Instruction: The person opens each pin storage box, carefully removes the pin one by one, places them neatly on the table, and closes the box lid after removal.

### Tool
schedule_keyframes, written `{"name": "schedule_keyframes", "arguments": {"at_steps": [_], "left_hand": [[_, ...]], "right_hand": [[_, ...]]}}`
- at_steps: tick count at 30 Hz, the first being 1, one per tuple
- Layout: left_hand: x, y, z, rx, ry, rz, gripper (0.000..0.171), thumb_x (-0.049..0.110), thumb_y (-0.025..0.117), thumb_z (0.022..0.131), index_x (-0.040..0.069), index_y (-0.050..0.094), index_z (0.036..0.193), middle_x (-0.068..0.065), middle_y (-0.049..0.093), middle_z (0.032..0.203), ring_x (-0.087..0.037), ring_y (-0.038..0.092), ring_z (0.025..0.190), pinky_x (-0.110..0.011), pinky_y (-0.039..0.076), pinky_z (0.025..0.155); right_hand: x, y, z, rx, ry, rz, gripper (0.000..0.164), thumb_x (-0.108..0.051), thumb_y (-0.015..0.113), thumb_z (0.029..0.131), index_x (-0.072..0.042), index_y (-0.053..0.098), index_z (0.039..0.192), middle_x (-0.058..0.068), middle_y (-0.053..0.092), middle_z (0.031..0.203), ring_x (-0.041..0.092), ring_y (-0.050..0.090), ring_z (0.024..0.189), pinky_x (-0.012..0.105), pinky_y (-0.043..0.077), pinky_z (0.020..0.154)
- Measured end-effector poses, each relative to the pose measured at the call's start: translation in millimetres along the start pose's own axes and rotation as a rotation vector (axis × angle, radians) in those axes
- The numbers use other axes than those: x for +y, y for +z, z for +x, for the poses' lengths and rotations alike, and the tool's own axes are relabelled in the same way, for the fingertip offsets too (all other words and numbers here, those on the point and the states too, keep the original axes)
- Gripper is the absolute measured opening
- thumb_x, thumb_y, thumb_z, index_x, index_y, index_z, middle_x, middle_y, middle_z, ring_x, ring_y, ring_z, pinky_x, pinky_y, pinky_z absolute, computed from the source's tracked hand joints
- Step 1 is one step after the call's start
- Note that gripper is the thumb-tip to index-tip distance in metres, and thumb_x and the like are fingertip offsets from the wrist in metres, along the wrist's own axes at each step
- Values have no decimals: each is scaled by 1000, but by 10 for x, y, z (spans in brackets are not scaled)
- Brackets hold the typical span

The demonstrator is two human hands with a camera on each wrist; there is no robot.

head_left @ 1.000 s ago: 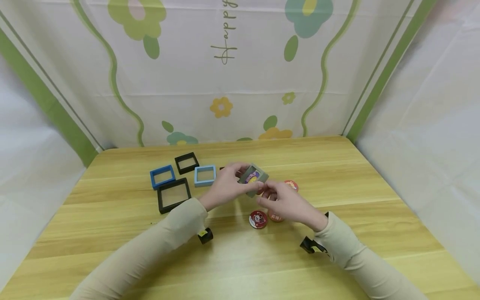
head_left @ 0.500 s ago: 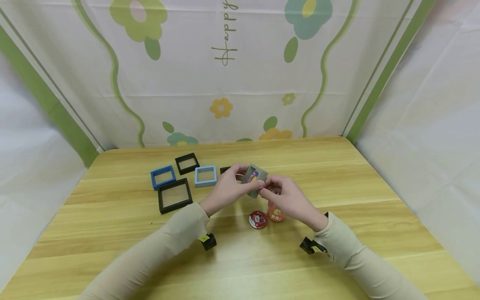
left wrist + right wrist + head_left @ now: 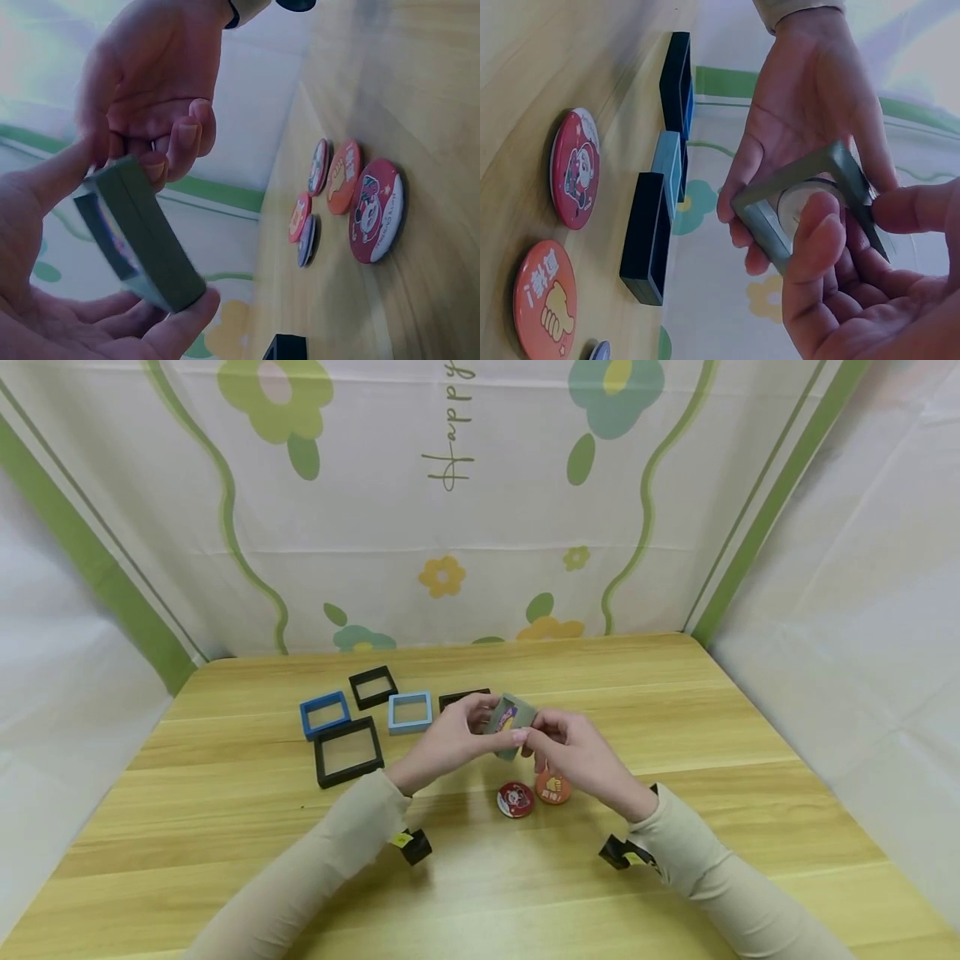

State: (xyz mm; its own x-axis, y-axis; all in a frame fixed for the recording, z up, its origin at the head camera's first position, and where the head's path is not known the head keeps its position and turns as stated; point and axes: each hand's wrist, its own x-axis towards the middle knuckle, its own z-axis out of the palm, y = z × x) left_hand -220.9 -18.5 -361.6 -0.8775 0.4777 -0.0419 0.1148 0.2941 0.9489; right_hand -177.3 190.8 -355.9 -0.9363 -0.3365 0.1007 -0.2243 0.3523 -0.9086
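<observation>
My left hand (image 3: 450, 735) grips a small grey-green display frame (image 3: 524, 716), holding it tilted above the table between thumb and fingers. Inside the frame sits a round badge (image 3: 506, 720) with a purple and yellow print; its pale back (image 3: 795, 204) shows in the right wrist view. My right hand (image 3: 583, 762) pinches the frame's near right edge with thumb and fingertips. Below the hands, a red badge (image 3: 515, 799) and an orange badge (image 3: 552, 787) lie side by side. The left wrist view shows further badges, among them a pink one (image 3: 299, 217).
To the left lie a dark blue frame (image 3: 306, 718), a light blue frame (image 3: 410, 727), a small black frame (image 3: 363, 702) and a larger black frame (image 3: 322, 764). Another black frame (image 3: 472, 693) lies behind my left hand. A printed cloth (image 3: 510, 510) hangs along the table's back edge.
My right fingertips have come together on the frame's edge. The frame has shifted slightly down and toward me, and more of the black frame behind my left hand shows.
</observation>
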Motion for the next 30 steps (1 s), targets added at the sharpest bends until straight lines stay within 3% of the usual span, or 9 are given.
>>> {"name": "schedule_keyframes", "arguments": {"at_steps": [4, 10, 17, 26, 30], "left_hand": [[-10, -29, -29, -32, 12, 16, 89, 43, 84, 77, 9, 42, 147, -4, 60, 124, -17, 58, 111, -38, 49, 91], [10, 9, -71, 2, 32, 67, 92, 45, 87, 73, 5, 45, 145, -1, 64, 116, -14, 61, 103, -35, 51, 86], [44, 59, -101, 18, 67, 121, 72, 40, 88, 73, 8, 60, 130, 3, 70, 106, -13, 66, 92, -33, 53, 78], [85, 62, -127, 45, 115, 222, 46, 36, 86, 76, 13, 67, 111, 4, 69, 90, -18, 64, 77, -33, 53, 65], [98, 57, -142, 32, 103, 296, 68, 40, 83, 79, 3, 60, 131, 1, 66, 95, -17, 62, 77, -30, 52, 63]], "right_hand": [[-20, 4, -4, 2, 41, 14, 20, -21, 57, 100, -6, 65, 90, 14, 63, 75, 28, 61, 60, 36, 46, 51], [-17, 24, -4, -11, 79, 78, 15, -13, 55, 98, -3, 66, 95, 14, 63, 75, 37, 62, 64, 35, 50, 55], [18, 78, 9, -39, 147, 240, 20, -7, 50, 96, 7, 64, 98, 22, 65, 81, 25, 63, 62, 42, 56, 60], [45, 130, 26, -37, 199, 358, 22, -4, 47, 93, 11, 61, 102, 32, 66, 87, 27, 68, 66, 47, 57, 67], [39, 141, 18, -21, 221, 427, 24, -4, 48, 93, 11, 61, 107, 30, 66, 90, 29, 69, 69, 44, 57, 67]]}}
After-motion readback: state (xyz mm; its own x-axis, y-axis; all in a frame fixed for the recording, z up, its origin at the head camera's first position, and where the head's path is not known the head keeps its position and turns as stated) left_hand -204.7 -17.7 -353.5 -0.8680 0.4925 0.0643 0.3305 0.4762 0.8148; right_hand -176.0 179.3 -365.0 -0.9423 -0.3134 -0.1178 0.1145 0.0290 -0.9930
